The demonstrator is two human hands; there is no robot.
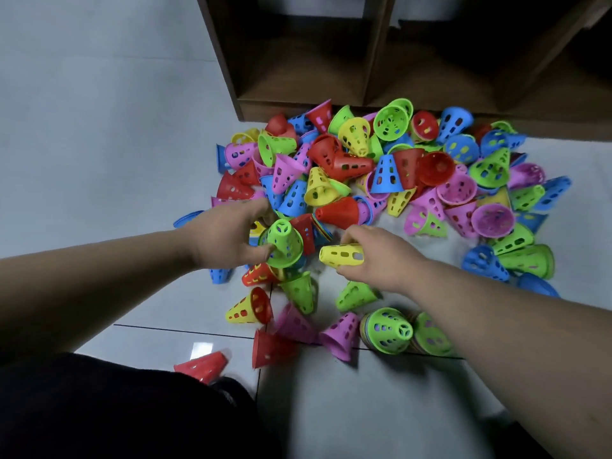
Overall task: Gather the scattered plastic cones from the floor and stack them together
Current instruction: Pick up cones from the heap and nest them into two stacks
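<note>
A big heap of perforated plastic cones in red, blue, green, yellow and pink covers the floor ahead. My left hand grips a green cone, which tops a short stack held at the heap's near edge. My right hand holds a yellow cone on its side, tip pointing left toward the green one; the two cones are a little apart. A finished stack topped by a green cone lies on its side near my right forearm.
A dark wooden shelf unit stands behind the heap. Loose cones lie close to me: yellow, pink, red and another red by my dark-clothed leg. Pale floor tiles stretch to the left.
</note>
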